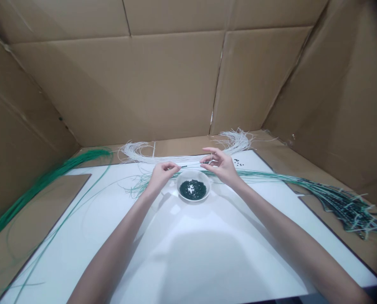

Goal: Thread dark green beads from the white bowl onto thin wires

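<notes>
Behind the bowl, my left hand is closed in a pinch. A short row of dark beads, apparently on a thin strand, sticks out from its fingertips toward the right. Across a small gap, my right hand pinches a strand with dark beads between thumb and fingers, its upper finger raised; a pale bit of strand shows by the fingers. Just below and between both hands stands a white bowl holding many small dark green beads, with the white bottom showing through in the middle.
Bundles of white strands lie along the back edge of the white table. Green strands spread at left; a bundle of beaded strands lies at right. Loose dark beads are scattered behind my right hand. Cardboard walls surround the table.
</notes>
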A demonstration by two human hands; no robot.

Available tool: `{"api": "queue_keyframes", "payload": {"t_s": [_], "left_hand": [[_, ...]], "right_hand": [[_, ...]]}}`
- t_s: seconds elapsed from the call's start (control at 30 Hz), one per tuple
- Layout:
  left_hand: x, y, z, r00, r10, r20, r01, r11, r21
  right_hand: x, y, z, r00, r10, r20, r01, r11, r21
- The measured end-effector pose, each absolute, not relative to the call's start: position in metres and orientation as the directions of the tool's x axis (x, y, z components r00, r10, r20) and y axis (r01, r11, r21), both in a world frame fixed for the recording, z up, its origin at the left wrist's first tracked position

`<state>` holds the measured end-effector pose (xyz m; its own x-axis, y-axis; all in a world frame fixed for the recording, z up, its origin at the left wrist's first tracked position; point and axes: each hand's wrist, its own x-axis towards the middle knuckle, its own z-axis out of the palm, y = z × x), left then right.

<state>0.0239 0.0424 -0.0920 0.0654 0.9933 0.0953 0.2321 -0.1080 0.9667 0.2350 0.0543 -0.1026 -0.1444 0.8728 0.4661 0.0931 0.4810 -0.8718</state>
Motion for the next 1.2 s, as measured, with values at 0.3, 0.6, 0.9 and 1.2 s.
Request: {"api": "queue_keyframes", "payload": {"t_s": [0.3,0.6,0.9,1.2], "left_hand": [[0.028,0.039,-0.088,-0.007,0.995,0.098,0.307,-0.091,0.947],[0.021,0.047,-0.090,0.082,0.995,0.047,0.087,-0.054,0.995],[0.011,0.052,-0.088,0.219,0.975,-0.046,0.011,0.044,0.999],[-0.018,0.062,-0.093,0.301,0.953,0.040,0.611,-0.225,0.759]], "right_hand": [[0.229,0.050,-0.102,-0.199,0.849,0.489,0.068,0.509,-0.858],[0.235,0.056,-0.099,-0.047,0.905,0.423,0.057,0.425,-0.903],[0.242,0.065,-0.104,0.011,0.921,0.389,0.078,0.387,-0.919],[0.250,0.073,-0.111,0.042,0.939,0.341,0.053,0.338,-0.940]]}}
